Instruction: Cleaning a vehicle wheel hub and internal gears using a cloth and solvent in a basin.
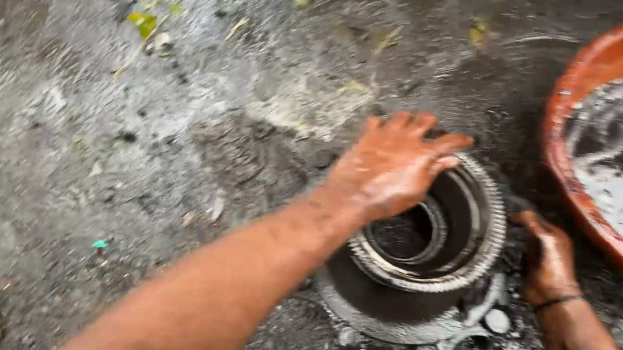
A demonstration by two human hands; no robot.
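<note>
A greasy metal wheel hub with a toothed ring around its upper rim is seen standing on wet, dirty ground, low and right of centre in the view. The left hand is laid flat over the hub's far-left rim, fingers spread wide, so that part of the toothed ring is hidden beneath the palm. The right hand is pressed against the hub's right side; its fingers are curled, but whether the rim is truly gripped cannot be told, since the fingertips are concealed behind the metal. A dark band is worn on that wrist. The hub's lower flange and studs are blurred. An orange basin holding grey, soapy liquid is cut off at the right edge. Scattered leaf scraps are smeared by motion blur.
</note>
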